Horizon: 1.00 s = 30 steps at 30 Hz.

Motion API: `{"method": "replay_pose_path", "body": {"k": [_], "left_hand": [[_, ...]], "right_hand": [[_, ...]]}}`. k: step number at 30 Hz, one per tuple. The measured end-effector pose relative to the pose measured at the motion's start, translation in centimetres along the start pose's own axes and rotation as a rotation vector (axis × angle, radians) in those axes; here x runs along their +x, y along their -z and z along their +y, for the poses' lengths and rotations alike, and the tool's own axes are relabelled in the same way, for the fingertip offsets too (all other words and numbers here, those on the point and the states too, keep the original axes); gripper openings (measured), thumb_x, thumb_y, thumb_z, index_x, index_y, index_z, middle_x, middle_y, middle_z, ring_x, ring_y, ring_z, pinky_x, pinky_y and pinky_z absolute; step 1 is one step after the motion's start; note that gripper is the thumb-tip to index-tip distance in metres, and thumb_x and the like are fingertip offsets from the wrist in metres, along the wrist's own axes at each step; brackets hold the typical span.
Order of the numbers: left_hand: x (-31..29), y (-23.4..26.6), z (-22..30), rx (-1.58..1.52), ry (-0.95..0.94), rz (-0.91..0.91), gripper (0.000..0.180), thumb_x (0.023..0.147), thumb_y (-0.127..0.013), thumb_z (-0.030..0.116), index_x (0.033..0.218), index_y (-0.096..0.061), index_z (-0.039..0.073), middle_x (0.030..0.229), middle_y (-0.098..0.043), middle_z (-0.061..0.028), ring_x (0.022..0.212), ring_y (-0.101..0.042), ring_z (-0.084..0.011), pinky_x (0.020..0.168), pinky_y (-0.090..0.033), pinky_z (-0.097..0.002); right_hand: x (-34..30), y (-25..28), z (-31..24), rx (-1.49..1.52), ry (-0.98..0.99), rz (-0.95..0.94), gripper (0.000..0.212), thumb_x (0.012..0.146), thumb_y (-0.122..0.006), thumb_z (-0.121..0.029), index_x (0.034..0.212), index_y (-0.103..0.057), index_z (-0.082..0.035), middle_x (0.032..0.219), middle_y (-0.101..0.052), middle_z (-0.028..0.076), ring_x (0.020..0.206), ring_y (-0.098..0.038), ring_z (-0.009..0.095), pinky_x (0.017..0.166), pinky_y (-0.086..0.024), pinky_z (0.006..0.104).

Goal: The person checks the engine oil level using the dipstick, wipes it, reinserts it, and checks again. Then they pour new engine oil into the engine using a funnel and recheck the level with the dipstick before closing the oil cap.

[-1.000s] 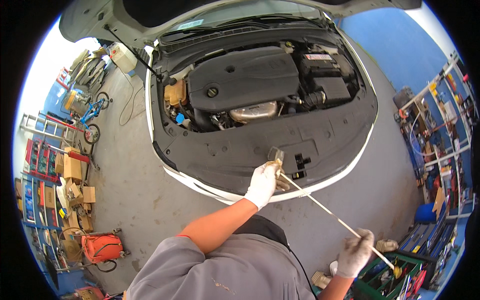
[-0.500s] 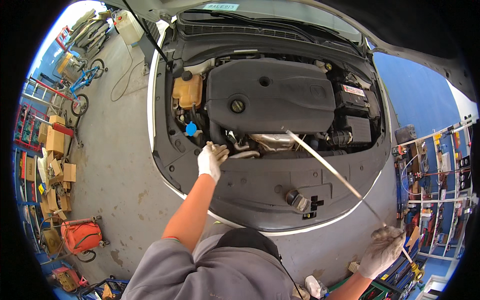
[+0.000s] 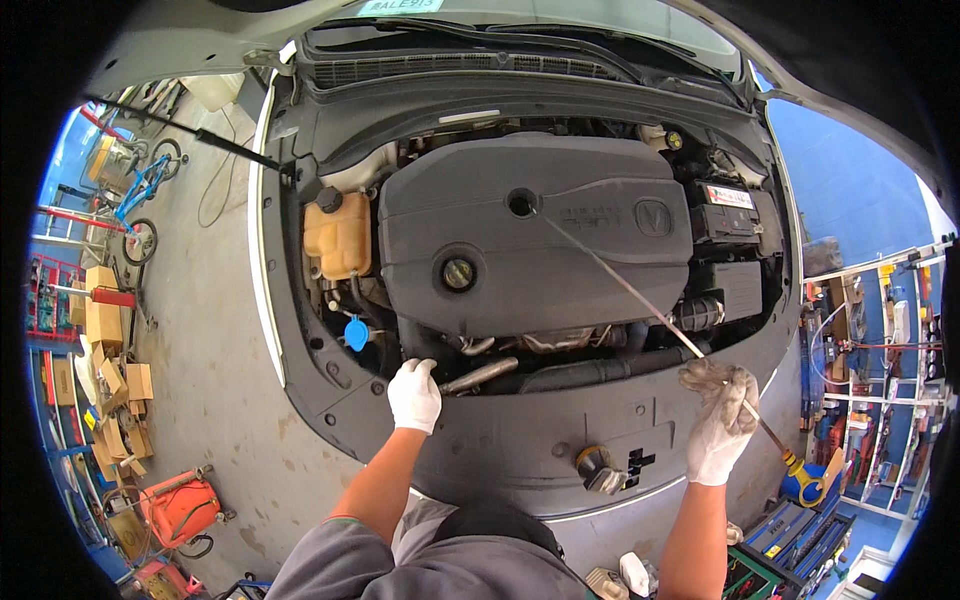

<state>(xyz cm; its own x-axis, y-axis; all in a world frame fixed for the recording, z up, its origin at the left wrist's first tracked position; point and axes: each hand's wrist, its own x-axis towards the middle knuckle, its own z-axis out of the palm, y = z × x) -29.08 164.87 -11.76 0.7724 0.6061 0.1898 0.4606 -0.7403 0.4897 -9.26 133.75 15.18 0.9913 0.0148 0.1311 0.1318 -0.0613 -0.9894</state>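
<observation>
My right hand (image 3: 722, 420), in a stained white glove, is closed around a long thin dipstick (image 3: 622, 283). The dipstick's yellow ring handle (image 3: 805, 482) sticks out beyond the hand at the lower right. Its far tip appears at the round hole in the black engine cover (image 3: 590, 295); whether it is inside or just above cannot be told. My left hand (image 3: 415, 397), also gloved, rests at the front edge of the engine bay with fingers loosely bent and nothing seen in them. A blue cap (image 3: 356, 333) sits just beyond it.
An orange-brown coolant tank (image 3: 338, 238) is at the bay's left and a black battery (image 3: 725, 212) at its right. A small dark cylindrical piece with a pale end (image 3: 600, 470) lies on the front panel (image 3: 520, 425). A prop rod (image 3: 215, 138) stands upper left; shelves (image 3: 880, 400) line the right.
My right hand has moved up and inward, bringing the dipstick's tip from the cover's front edge to the hole. My left hand has come down slightly onto the bay's front edge. The view has shifted.
</observation>
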Motion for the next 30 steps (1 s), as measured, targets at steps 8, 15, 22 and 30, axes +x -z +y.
{"method": "replay_pose_path", "body": {"k": [8,15,22,30], "left_hand": [[1.0,-0.7,-0.1,0.063,-0.028,-0.051,0.021,0.081,-0.066,0.005,0.100,-0.075,0.009,0.096,-0.073,-0.0128,0.086,-0.070,-0.0339,0.075,-0.057,-0.0455],[1.1,-0.6,-0.3,0.057,-0.022,-0.073,0.021,0.080,-0.067,0.006,0.099,-0.075,0.009,0.096,-0.073,-0.0127,0.084,-0.070,-0.0334,0.074,-0.057,-0.0460],[1.1,-0.5,-0.4,0.039,-0.010,-0.074,0.023,0.079,-0.068,0.008,0.100,-0.075,0.010,0.096,-0.074,-0.0126,0.084,-0.070,-0.0330,0.074,-0.056,-0.0461],[0.7,-0.8,-0.7,0.069,0.000,-0.089,0.025,0.078,-0.070,0.010,0.103,-0.075,0.010,0.097,-0.074,-0.0120,0.085,-0.070,-0.0327,0.074,-0.056,-0.0469]], "right_hand": [[2.7,-2.6,-1.5,-0.218,0.076,-0.165,0.039,0.113,-0.050,-0.030,0.108,-0.060,0.008,0.098,-0.075,0.023,0.082,-0.076,0.029,0.078,-0.063,0.0420],[3.9,-6.1,-3.3,-0.419,0.181,-0.362,0.030,0.112,-0.054,-0.023,0.110,-0.063,0.006,0.098,-0.076,0.020,0.082,-0.077,0.025,0.077,-0.063,0.0375],[5.4,-8.7,-2.5,-0.429,0.195,-0.399,0.025,0.111,-0.054,-0.019,0.110,-0.064,0.004,0.099,-0.077,0.018,0.083,-0.077,0.023,0.078,-0.063,0.0359],[12.0,-17.0,0.0,-0.394,0.328,-0.422,0.019,0.105,-0.059,-0.004,0.122,-0.067,0.002,0.101,-0.077,0.012,0.087,-0.078,0.019,0.077,-0.067,0.0289]]}}
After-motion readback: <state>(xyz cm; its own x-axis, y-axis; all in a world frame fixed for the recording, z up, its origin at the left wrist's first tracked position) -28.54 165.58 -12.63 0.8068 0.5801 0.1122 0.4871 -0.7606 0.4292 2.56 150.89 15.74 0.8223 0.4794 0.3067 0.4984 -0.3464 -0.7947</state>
